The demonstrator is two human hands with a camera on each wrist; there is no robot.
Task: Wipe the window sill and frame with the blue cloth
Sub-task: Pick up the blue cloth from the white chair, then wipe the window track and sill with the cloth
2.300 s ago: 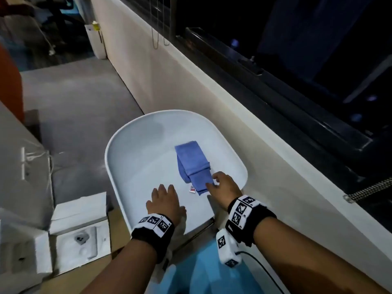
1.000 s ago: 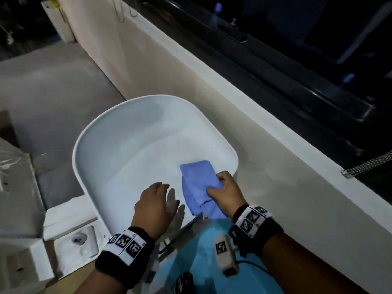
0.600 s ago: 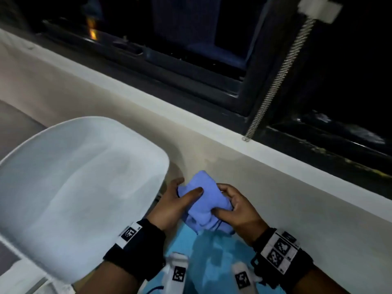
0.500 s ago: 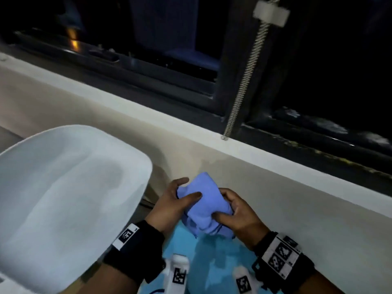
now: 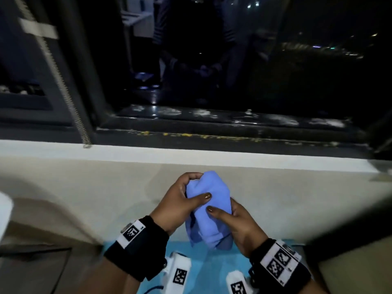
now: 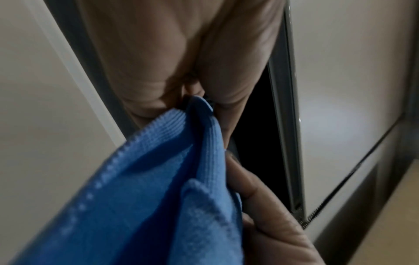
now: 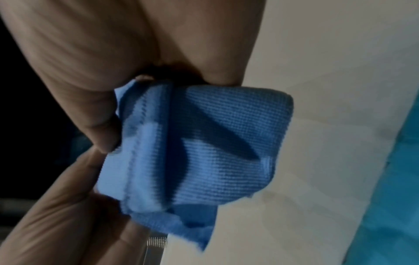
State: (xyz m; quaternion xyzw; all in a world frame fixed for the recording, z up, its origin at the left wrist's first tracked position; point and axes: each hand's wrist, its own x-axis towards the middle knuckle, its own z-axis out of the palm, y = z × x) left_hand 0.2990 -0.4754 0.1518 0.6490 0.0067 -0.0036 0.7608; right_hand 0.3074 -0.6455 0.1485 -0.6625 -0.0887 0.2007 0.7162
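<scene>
The blue cloth is bunched up between both hands, held in front of the cream wall below the window. My left hand grips its upper left side, thumb laid across the front. My right hand holds its lower right side, thumb pressing the cloth. The white sill runs across above the hands, apart from them. Behind it lies the dark window frame, its bottom rail speckled with yellowish and whitish dirt. In the wrist views the cloth fills the space between the fingers.
A metal spring-like cord hangs down the frame's left upright to the sill. A white chair edge shows at far left. A blue surface lies below the hands. The glass is dark with reflections.
My right hand lifted the cloth off the white chair, and my left hand joined it. The view swung right from the chair to face the window; both hands now hold the cloth slightly higher.
</scene>
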